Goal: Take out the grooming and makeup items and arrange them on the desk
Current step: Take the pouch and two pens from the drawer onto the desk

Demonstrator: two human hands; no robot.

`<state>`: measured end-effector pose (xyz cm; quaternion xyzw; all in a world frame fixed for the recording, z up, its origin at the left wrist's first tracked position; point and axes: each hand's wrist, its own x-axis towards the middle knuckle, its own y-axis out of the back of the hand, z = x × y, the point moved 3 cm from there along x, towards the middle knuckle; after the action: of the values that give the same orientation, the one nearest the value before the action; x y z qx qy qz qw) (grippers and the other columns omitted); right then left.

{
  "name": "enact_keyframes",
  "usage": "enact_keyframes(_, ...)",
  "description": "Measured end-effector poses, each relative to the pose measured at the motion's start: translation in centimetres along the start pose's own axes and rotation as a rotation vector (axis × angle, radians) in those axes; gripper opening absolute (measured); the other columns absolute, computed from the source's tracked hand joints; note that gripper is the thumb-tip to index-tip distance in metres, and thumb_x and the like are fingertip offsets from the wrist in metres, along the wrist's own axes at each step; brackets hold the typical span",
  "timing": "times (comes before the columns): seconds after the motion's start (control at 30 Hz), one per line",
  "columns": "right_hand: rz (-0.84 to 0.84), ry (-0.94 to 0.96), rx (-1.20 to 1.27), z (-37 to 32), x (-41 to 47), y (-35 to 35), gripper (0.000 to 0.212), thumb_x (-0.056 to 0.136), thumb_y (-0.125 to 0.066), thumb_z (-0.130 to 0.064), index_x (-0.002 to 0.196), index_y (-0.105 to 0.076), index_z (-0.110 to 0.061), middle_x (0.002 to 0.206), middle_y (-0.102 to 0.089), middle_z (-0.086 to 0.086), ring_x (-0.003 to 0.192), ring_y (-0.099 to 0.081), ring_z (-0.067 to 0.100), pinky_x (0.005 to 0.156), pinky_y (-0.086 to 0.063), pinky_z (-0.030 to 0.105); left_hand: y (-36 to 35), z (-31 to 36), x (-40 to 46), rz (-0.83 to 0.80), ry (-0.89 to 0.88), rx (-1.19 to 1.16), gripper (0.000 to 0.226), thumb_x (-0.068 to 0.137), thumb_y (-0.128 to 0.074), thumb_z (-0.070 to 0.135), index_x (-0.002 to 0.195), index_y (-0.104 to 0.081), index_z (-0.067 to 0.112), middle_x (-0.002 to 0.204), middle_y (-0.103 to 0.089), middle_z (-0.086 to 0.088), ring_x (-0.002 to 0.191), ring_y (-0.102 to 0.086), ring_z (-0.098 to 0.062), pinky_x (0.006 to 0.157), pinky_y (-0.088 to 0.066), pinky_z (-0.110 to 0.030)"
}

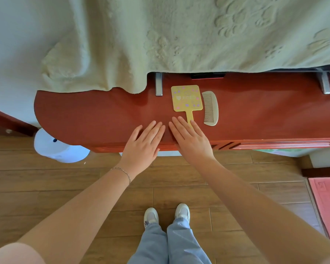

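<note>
- Both hands lay flat, palms down, fingers spread and empty on the near edge of the red bench: left hand and right hand side by side, index fingers nearly touching.
- Yellow hand mirror lay face-down just beyond the right hand, handle pointing near; the right fingertips overlapped the handle's end.
- Comb lay just right of the mirror, parallel to it, teeth facing the mirror, not touching it.
- Green blanket draped over the far side of the bench; a dark item peeked from under its edge, too hidden to identify.
- Handling guess: mirror light and stiff, but glass probably fragile; take it by the handle. Comb light, rigid; pinch along the spine, not the thin teeth.
</note>
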<state>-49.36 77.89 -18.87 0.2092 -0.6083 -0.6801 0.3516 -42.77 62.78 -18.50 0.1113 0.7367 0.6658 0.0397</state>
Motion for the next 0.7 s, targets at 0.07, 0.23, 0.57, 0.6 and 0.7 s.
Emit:
enact_keyframes(0.07, 0.022, 0.050, 0.052, 0.4, -0.8, 0.5, 0.063, 0.080, -0.067, -0.029, 0.137, -0.046, -0.009, 0.142, -0.047, 0.006, 0.133, -0.042, 0.021, 0.111, -0.029, 0.041, 0.9, 1.1, 0.2, 0.015, -0.031, -0.055, 0.061, 0.093, -0.045, 0.038, 0.142, -0.032, 0.006, 0.147, -0.040, -0.009, 0.136, -0.036, -0.023, 0.108, -0.033, -0.044)
enact_keyframes(0.23, 0.094, -0.189, 0.147, 3.2, -6.1, 3.0, 0.045, 0.090, -0.049, -0.028, 0.130, -0.054, -0.005, 0.129, -0.059, 0.009, 0.123, -0.053, 0.025, 0.109, -0.035, 0.041, 3.3, 4.9, 1.9, 0.049, -0.131, -0.170, 0.053, 0.095, -0.036, 0.036, 0.139, -0.040, 0.007, 0.144, -0.044, -0.008, 0.134, -0.040, -0.022, 0.107, -0.036, -0.043)
enact_keyframes(0.57, -0.035, -0.625, 0.070, 12.4, -21.9, 7.2, 0.047, 0.090, -0.041, -0.027, 0.128, -0.055, -0.003, 0.126, -0.061, 0.010, 0.121, -0.054, 0.025, 0.112, -0.030, 0.039, 6.9, 15.8, 7.1, 0.018, -0.354, -0.233, 0.049, 0.095, -0.032, 0.035, 0.131, -0.051, 0.008, 0.135, -0.054, -0.006, 0.127, -0.048, -0.020, 0.106, -0.028, -0.036)
enact_keyframes(0.6, -0.045, -0.657, 0.062, 13.2, -23.4, 7.5, 0.048, 0.089, -0.040, -0.027, 0.128, -0.055, -0.003, 0.126, -0.060, 0.010, 0.121, -0.054, 0.025, 0.111, -0.030, 0.038, 7.0, 17.0, 7.6, 0.016, -0.371, -0.236, 0.049, 0.095, -0.032, 0.035, 0.131, -0.052, 0.008, 0.135, -0.054, -0.006, 0.127, -0.048, -0.020, 0.106, -0.030, -0.037)
enact_keyframes(0.7, -0.069, -0.724, 0.040, 15.2, -27.4, 8.1, 0.048, 0.090, -0.039, -0.029, 0.128, -0.056, -0.004, 0.126, -0.061, 0.009, 0.120, -0.055, 0.024, 0.110, -0.032, 0.040, 7.5, 20.3, 8.9, 0.014, -0.407, -0.236, 0.049, 0.095, -0.032, 0.035, 0.131, -0.052, 0.009, 0.135, -0.054, -0.005, 0.128, -0.047, -0.020, 0.105, -0.034, -0.038)
